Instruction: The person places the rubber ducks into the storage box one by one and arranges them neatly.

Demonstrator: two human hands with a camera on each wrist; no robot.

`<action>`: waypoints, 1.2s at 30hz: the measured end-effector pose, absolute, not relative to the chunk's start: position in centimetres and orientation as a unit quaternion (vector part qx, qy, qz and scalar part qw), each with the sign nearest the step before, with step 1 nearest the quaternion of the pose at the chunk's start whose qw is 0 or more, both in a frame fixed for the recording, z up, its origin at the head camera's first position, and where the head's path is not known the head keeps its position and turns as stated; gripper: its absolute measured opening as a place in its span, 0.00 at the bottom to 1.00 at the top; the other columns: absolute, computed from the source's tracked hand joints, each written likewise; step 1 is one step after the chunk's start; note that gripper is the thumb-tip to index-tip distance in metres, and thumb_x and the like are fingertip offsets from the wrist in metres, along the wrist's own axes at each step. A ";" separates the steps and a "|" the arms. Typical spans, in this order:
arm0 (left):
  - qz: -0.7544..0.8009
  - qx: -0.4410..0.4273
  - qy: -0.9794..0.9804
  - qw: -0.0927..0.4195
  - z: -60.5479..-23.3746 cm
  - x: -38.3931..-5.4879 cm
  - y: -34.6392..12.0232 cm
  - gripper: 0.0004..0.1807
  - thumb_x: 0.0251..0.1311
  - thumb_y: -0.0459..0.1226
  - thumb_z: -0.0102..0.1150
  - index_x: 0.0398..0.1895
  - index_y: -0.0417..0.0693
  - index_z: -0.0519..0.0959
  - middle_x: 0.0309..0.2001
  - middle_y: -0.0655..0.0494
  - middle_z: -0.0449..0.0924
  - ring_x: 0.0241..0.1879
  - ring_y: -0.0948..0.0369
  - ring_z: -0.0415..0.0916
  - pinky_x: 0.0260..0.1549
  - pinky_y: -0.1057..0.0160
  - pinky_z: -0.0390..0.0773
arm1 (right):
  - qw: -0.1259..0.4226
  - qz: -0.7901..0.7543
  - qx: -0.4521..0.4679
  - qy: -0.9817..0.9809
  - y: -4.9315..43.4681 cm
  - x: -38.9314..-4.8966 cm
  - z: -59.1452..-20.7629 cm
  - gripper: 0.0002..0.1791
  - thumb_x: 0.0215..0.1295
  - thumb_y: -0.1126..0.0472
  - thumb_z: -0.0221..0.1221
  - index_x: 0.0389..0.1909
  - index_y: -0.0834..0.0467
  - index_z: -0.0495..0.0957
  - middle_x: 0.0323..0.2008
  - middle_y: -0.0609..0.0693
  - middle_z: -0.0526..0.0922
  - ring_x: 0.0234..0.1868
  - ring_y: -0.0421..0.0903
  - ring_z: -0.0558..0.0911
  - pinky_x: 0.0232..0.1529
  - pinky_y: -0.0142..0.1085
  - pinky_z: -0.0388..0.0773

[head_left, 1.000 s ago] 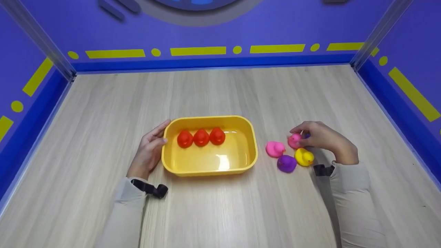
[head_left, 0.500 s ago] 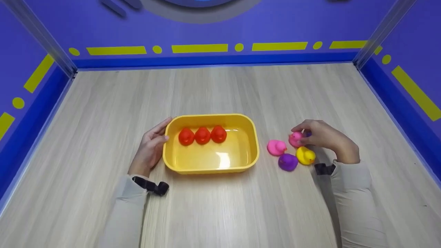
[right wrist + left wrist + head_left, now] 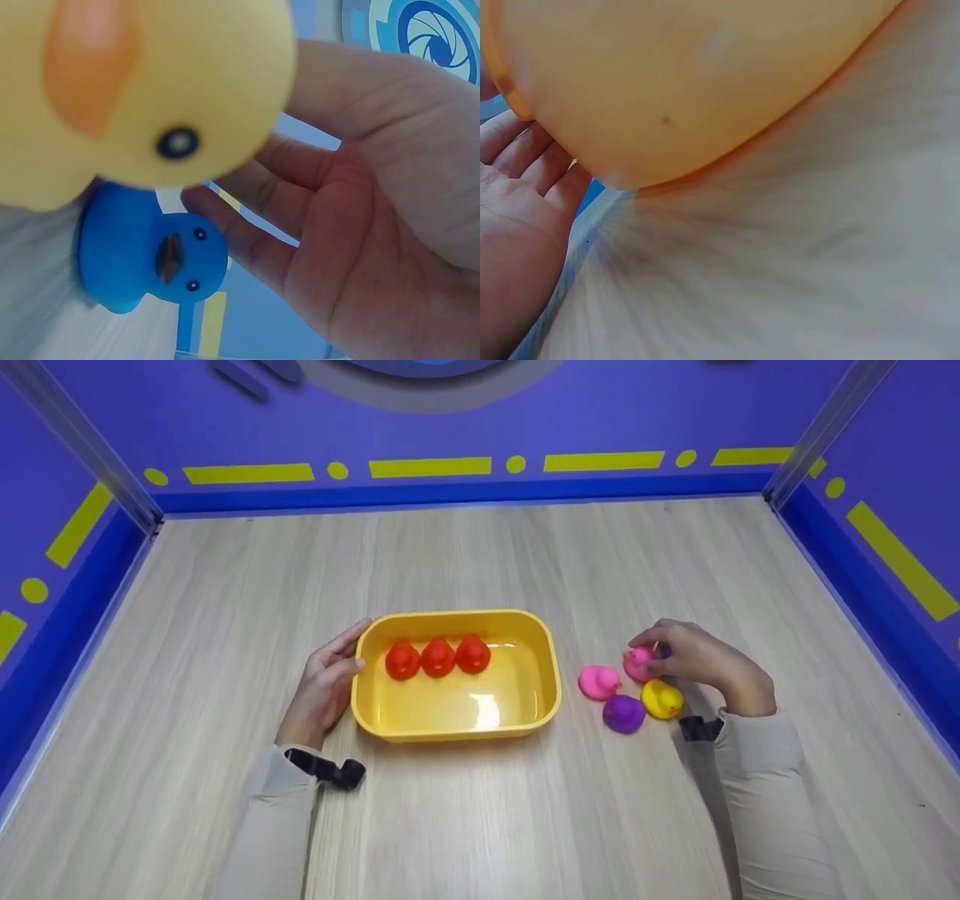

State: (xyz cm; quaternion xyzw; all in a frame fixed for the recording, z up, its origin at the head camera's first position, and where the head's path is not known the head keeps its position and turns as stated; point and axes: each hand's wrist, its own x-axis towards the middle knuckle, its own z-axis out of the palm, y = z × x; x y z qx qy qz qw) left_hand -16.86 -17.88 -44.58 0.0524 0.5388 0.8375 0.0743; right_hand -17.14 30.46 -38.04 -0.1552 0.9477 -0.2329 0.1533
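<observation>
My left hand (image 3: 321, 690) grips the left end of a yellow plastic tub (image 3: 450, 735), thumb over the rim and fingers along the outer wall. Inside the tub, three red rubber ducks (image 3: 439, 658) sit in a row near its back wall. On the right, my right hand (image 3: 701, 661) pinches a pink rubber duck (image 3: 637, 664) between thumb and fingers. A yellow duck (image 3: 661, 700) stands just in front of that hand and hides the pink one in the right wrist view. Behind it there, a blue duck (image 3: 187, 255) shows close to the fingertips, mostly covered by the hand in the head view.
Another pink duck (image 3: 598, 682) and a purple duck (image 3: 624, 714) stand between the tub and my right hand. The pale wood-grain tabletop (image 3: 465, 562) is bounded by purple-blue panels (image 3: 465, 427) at the back and both sides.
</observation>
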 end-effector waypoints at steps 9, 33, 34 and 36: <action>0.834 0.060 0.544 0.072 -44.9 -17.1 -17.7 0.33 0.57 0.21 0.43 0.70 0.31 0.58 0.68 0.45 0.66 0.64 0.62 0.68 0.64 0.66 0.68 | 0.141 -0.220 -0.176 0.949 30.7 -17.2 -38.0 0.20 0.58 0.66 0.64 0.52 0.67 0.79 0.39 0.58 0.80 0.36 0.48 0.73 0.39 0.36 0.75; 0.834 0.059 0.544 0.075 -45.0 -17.1 -17.7 0.33 0.58 0.21 0.44 0.70 0.32 0.58 0.70 0.44 0.63 0.64 0.63 0.67 0.64 0.67 0.67 | 0.128 -0.232 -0.192 0.945 28.8 -17.7 -37.3 0.17 0.59 0.72 0.60 0.49 0.61 0.81 0.48 0.58 0.81 0.45 0.53 0.77 0.50 0.51 0.79; 0.834 0.060 0.543 0.074 -45.0 -17.1 -17.8 0.33 0.58 0.21 0.43 0.70 0.32 0.58 0.70 0.44 0.63 0.64 0.63 0.67 0.64 0.67 0.67 | 0.122 -0.230 -0.200 0.945 28.6 -17.9 -37.1 0.17 0.58 0.72 0.60 0.49 0.61 0.81 0.47 0.58 0.81 0.44 0.53 0.77 0.50 0.51 0.79; 0.834 0.059 0.543 0.070 -44.9 -17.1 -17.9 0.33 0.57 0.21 0.44 0.70 0.32 0.59 0.70 0.44 0.64 0.64 0.63 0.68 0.63 0.67 0.68 | 0.110 -0.229 -0.220 0.942 28.3 -18.1 -36.6 0.17 0.58 0.73 0.60 0.49 0.62 0.81 0.46 0.58 0.81 0.44 0.53 0.78 0.49 0.51 0.80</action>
